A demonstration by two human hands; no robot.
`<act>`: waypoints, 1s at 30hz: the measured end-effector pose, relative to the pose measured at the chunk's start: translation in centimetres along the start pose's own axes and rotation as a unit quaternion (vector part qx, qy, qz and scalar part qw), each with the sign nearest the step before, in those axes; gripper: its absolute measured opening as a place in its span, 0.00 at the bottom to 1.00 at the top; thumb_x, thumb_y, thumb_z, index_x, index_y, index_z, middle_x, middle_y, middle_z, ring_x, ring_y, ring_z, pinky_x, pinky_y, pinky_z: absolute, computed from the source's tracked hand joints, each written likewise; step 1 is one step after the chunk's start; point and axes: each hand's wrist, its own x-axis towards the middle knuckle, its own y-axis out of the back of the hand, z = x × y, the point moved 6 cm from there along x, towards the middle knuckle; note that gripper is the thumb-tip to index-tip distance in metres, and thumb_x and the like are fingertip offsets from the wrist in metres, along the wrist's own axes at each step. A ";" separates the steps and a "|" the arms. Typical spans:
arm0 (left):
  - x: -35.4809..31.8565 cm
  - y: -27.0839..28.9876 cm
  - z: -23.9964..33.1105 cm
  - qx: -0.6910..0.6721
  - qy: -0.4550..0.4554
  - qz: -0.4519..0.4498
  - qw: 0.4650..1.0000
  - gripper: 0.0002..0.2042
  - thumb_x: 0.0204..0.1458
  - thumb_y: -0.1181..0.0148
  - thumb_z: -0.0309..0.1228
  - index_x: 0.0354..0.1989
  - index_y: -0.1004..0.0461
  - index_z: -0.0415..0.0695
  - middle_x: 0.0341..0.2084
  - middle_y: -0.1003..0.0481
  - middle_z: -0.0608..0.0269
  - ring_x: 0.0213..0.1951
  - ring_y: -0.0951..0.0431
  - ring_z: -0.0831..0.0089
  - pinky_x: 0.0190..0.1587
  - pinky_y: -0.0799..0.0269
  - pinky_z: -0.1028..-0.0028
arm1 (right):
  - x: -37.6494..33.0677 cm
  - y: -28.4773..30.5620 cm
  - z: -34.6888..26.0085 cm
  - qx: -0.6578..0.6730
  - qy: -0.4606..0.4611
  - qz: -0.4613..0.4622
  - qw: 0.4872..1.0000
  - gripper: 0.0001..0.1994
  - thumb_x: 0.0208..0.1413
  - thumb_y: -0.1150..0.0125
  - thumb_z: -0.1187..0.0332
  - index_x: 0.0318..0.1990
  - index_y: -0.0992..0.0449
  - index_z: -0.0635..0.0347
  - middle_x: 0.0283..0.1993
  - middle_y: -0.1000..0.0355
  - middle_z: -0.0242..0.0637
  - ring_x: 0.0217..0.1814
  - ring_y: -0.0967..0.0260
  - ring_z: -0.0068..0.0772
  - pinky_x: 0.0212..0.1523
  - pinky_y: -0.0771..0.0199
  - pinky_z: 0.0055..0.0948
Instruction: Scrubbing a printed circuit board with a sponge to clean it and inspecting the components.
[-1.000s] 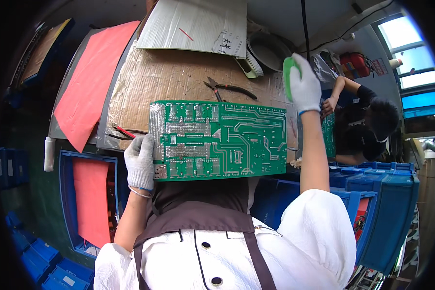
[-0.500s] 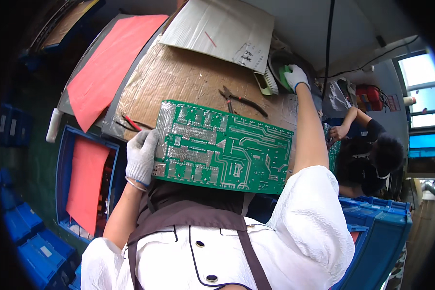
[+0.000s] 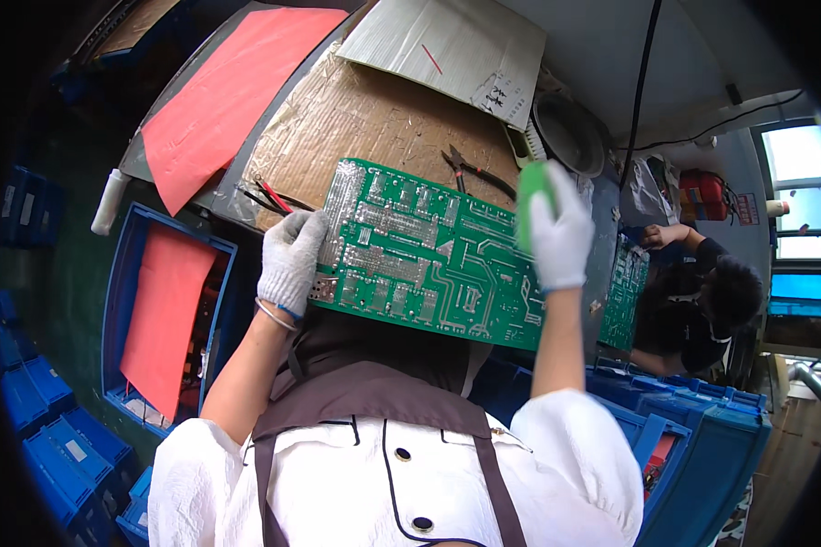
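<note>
Board held up, green pad on its right end

Left of the board: blue bin (image 3: 128, 301) with red sheet. Left hand (image 3: 289, 263) clamped on the board's (image 3: 420, 255) left edge, tilting it solder side up, likely to steady it. Right hand (image 3: 559, 235) closed around a green pad (image 3: 531, 202), pressed to the board's right end. Pliers (image 3: 470, 169) lie on cardboard just above the board. Another person right of it.

Head-worn fisheye, steeply downward, close over workbench (image 3: 374, 118)
</note>
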 end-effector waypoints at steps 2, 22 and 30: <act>0.5 -0.7 -0.2 0.013 0.003 -0.001 1.000 0.11 0.63 0.39 0.33 0.37 0.19 0.36 0.27 0.22 0.70 0.29 0.27 0.84 0.34 0.30 0.79 | -7.5 -5.7 -6.8 0.029 0.028 -0.099 0.994 0.21 0.57 0.41 0.69 0.59 0.22 0.59 0.56 0.22 0.50 0.57 0.21 0.45 0.61 0.26 0.37; 0.4 -0.9 -0.5 0.000 -0.012 -0.008 1.000 0.14 0.63 0.39 0.35 0.33 0.20 0.34 0.21 0.24 0.68 0.27 0.29 0.83 0.32 0.30 0.76 | -2.5 -14.6 -14.9 -0.039 0.145 -0.116 0.982 0.17 0.60 0.44 0.65 0.56 0.21 0.52 0.45 0.20 0.52 0.43 0.19 0.53 0.47 0.19 0.43; 0.3 -0.8 -0.3 0.011 -0.029 -0.011 0.999 0.14 0.63 0.40 0.35 0.29 0.22 0.35 0.18 0.26 0.67 0.24 0.31 0.82 0.30 0.32 0.73 | -3.1 -14.8 -15.6 -0.050 0.139 -0.137 0.979 0.18 0.60 0.44 0.64 0.56 0.21 0.51 0.48 0.21 0.50 0.47 0.20 0.51 0.50 0.20 0.42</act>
